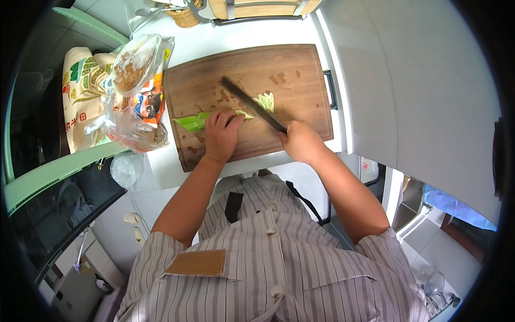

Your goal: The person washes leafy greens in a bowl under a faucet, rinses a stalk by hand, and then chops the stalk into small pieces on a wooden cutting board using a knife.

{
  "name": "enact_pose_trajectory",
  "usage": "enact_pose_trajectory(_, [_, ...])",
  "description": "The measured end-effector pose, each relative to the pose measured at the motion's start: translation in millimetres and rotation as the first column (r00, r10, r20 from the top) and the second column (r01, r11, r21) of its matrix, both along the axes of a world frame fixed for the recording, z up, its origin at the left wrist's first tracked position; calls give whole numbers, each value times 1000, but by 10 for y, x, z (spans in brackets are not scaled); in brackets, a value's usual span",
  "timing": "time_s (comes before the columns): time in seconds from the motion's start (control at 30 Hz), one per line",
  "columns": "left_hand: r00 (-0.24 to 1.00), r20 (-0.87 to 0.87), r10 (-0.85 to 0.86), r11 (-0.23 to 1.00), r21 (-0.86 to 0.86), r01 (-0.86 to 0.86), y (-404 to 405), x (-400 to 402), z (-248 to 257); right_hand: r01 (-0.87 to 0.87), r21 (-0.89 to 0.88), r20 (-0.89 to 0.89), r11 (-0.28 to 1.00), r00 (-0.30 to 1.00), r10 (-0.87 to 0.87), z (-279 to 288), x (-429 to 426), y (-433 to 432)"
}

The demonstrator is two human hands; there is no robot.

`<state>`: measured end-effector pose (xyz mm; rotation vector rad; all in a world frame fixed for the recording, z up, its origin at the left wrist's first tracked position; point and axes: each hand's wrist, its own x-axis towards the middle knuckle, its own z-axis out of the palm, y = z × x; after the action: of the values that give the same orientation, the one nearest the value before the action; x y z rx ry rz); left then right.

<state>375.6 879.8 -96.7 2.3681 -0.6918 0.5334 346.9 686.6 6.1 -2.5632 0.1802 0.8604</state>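
Observation:
On a dark wooden cutting board (289, 60), my left hand (222, 137) presses down a green vegetable stalk (193, 122). Its leafy-green part sticks out to the left of the hand, and a pale end shows past the fingertips on the right. My right hand (303, 141) grips the handle of a knife (253, 105), whose dark blade slants up and left across the board. The blade is just right of the stalk's pale end. Beyond it lies a small fan of pale green cut slices (265, 102). The knife handle is mostly hidden in my fist.
Left of the board are a plastic-wrapped container of brown food (132, 70), a printed paper bag (82, 116), an orange packet (155, 102) and a clear plastic bag (136, 131). A wicker basket (184, 17) with utensils stands at the back. A grey panel (410, 80) rises on the right.

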Motion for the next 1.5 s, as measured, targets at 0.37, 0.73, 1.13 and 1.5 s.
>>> enact_pose_trajectory(0.37, [1000, -14, 14, 999, -47, -15, 44, -30, -65, -126, -138, -8, 982, 992, 126, 154, -252, 63])
enact_pose_trajectory(0.73, [999, -37, -6, 997, -76, 3, 52, 6, -61, -54, -25, 21, 998, 998, 54, -180, 103, 177])
enact_pose_trajectory(1.13, [998, -65, -2, 992, -127, -7, 71, -25, -67, -139, -105, 1, 985, 990, 140, 82, -189, 137])
enact_pose_trajectory(1.5, [990, -134, -51, 994, -104, 37, 103, 4, -14, -54, -27, 19, 998, 998, 55, -167, 143, 251])
